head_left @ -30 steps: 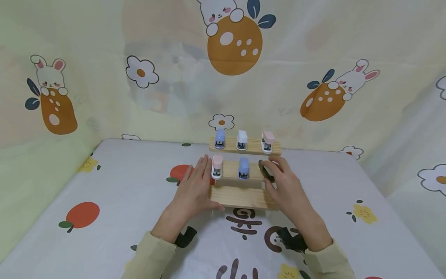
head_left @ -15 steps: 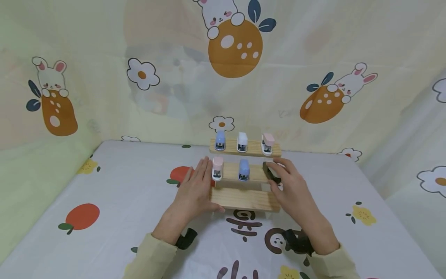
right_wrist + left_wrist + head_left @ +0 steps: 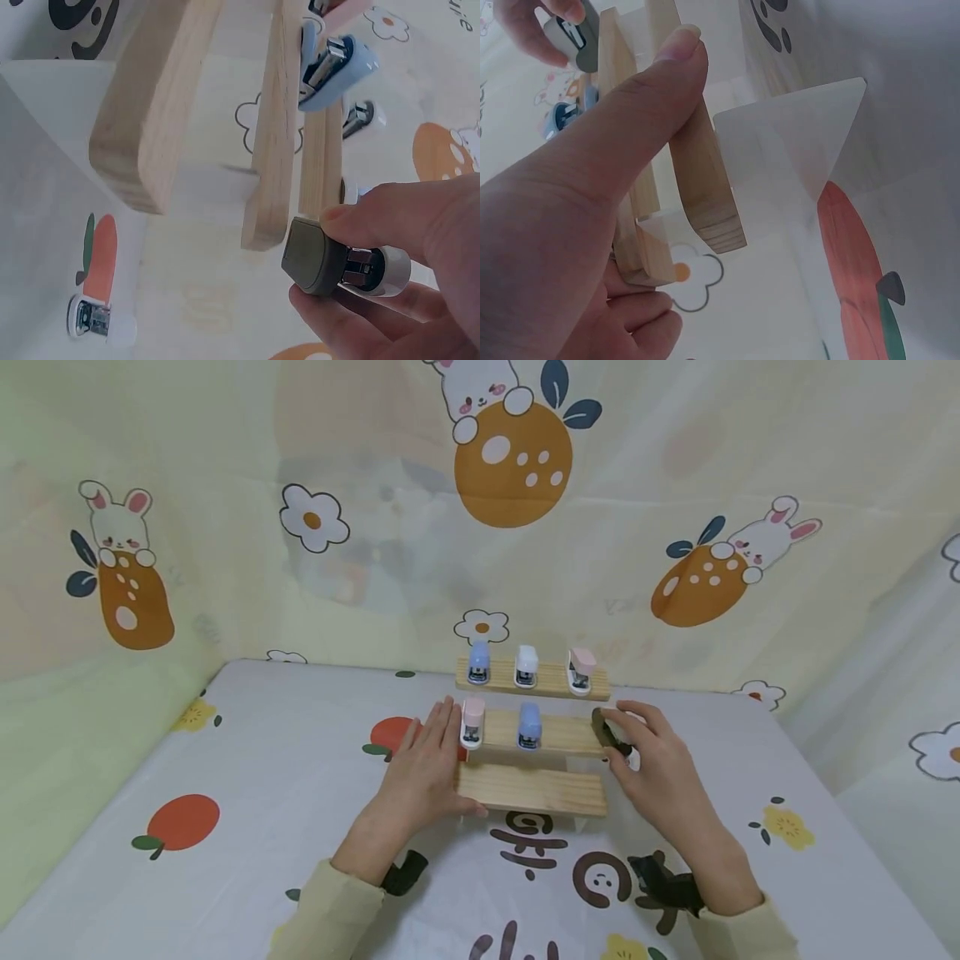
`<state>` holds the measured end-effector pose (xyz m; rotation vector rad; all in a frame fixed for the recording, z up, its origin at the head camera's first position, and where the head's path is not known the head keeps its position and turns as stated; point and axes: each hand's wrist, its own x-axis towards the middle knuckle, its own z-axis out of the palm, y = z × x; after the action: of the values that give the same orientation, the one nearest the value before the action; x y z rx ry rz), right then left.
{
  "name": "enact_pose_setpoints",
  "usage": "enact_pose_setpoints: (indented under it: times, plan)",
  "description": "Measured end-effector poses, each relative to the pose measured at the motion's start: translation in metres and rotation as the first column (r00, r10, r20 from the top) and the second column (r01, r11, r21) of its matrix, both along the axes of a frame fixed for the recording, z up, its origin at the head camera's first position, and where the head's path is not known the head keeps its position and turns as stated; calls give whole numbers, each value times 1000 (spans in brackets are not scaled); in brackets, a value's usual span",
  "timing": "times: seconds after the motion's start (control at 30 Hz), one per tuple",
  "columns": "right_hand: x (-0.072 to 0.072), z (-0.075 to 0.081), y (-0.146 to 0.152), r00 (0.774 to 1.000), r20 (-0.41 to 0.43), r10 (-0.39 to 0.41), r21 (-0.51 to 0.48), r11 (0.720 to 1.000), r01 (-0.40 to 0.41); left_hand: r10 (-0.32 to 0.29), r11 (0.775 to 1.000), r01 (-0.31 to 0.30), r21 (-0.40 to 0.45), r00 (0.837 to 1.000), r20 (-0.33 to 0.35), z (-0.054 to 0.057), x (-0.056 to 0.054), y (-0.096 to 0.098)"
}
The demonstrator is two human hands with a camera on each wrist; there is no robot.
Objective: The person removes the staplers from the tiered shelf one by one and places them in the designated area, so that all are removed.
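Printed tablecloth, left hand flat against wooden rack's edge, right hand grip pinching grey stapler

Three staplers on the top step of the stepped shelf, two on the middle step. Left hand against its left end. Right hand at its right end, around another stapler just off the middle step.

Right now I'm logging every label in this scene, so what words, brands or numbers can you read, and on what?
Cloth, near the shelf: large dark printed shapes, perhaps letters, partly cut off; not readable as a word.
Staplers: no readable label or brand; too small.
Dark stapler in the right hand: no lettering shows.
Backdrop: only rabbits and flowers, no text.
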<state>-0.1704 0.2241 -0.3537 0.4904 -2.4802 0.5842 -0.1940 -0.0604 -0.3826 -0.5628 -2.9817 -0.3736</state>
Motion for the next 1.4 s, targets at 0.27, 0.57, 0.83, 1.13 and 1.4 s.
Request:
enact_pose_setpoints:
  times: [0.27, 0.57, 0.83, 1.13, 1.4]
  plan:
    - [-5, 0, 14, 999, -10, -42, -24, 999, 42, 6, 1000, -5, -3, 1000, 13, 1, 0, -1]
    - [-12, -6, 36, 992, 35, -117, -45, 992, 119, 5, 1000, -5, 16, 1000, 20, 0, -1, -1]
    - [-17, -15, 50, 982, 108, -156, -65, 984, 164, 0, 1000, 0, 15, 1000, 8, -1, 1, -2]
    - [-28, -37, 62, 950, 224, -218, -30, 973, 231, 0, 1000, 0, 2, 1000, 5, 0, 0, -1]
    - [-36, -49, 70, 934, 276, -228, -20, 970, 243, 1, 1000, -1, 9, 1000, 8, 0, 1, 0]
